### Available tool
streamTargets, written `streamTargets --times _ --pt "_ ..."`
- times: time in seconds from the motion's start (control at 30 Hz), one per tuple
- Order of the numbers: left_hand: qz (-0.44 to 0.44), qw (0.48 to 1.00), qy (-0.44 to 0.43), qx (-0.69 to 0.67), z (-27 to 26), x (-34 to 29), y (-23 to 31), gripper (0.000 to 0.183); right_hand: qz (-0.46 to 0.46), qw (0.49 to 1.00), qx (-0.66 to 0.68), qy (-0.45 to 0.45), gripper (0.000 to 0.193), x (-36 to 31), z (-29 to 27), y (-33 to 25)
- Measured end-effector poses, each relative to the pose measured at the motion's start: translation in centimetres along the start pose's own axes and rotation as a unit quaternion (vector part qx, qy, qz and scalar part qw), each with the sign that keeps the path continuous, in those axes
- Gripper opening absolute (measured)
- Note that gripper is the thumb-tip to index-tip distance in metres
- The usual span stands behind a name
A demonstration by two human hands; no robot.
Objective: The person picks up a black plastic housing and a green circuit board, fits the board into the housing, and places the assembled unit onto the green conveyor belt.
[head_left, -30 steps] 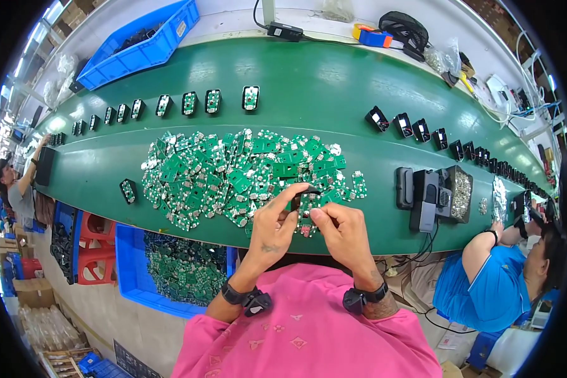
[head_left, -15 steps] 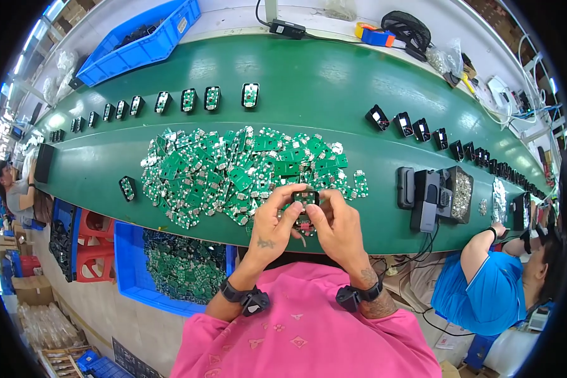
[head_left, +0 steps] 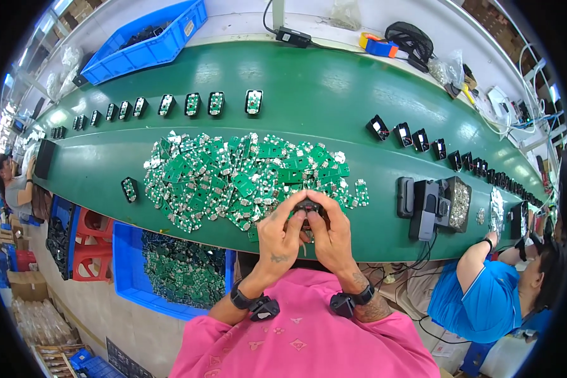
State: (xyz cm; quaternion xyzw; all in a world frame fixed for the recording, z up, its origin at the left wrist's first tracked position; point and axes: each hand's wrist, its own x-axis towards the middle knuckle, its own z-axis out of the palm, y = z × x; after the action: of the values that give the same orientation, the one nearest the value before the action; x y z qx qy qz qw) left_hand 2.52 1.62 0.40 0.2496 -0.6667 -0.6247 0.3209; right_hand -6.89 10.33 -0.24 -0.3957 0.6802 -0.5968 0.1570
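Between my two hands, at the near edge of the green table, is a small black plastic housing (head_left: 308,205). My left hand (head_left: 280,233) and my right hand (head_left: 334,238) both close round it, thumbs side by side pressing on its near side. A green circuit board showed inside it a moment earlier; my fingers and thumbs now hide most of it. Directly beyond my hands spreads a wide heap of loose green circuit boards (head_left: 242,183). A single black housing with a board inside (head_left: 129,189) lies left of the heap.
Filled black housings (head_left: 216,104) form a row at the back left, and open black housings (head_left: 420,140) line the right. Dark grey devices (head_left: 424,213) and a tray of small metal parts (head_left: 458,205) stand right. A blue crate (head_left: 127,274) sits below; a co-worker (head_left: 475,296) sits at right.
Both hands have tilted the housing and drawn closer together over it, thumbs now side by side. The board inside has gone from view. The whole view has shifted slightly.
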Motion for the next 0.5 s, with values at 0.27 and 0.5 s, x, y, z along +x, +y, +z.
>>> streamTargets --times 0.27,0.5 --pt "-0.041 0.994 0.065 -0.074 -2.7 2.8 -2.0 0.035 -0.023 0.993 -0.044 -0.111 0.031 5.5 2.0 -0.2" --pt "0.031 0.985 0.172 0.008 -7.2 0.9 -4.7 0.043 0.164 0.976 0.114 -0.09 0.037 17.1 2.7 5.2"
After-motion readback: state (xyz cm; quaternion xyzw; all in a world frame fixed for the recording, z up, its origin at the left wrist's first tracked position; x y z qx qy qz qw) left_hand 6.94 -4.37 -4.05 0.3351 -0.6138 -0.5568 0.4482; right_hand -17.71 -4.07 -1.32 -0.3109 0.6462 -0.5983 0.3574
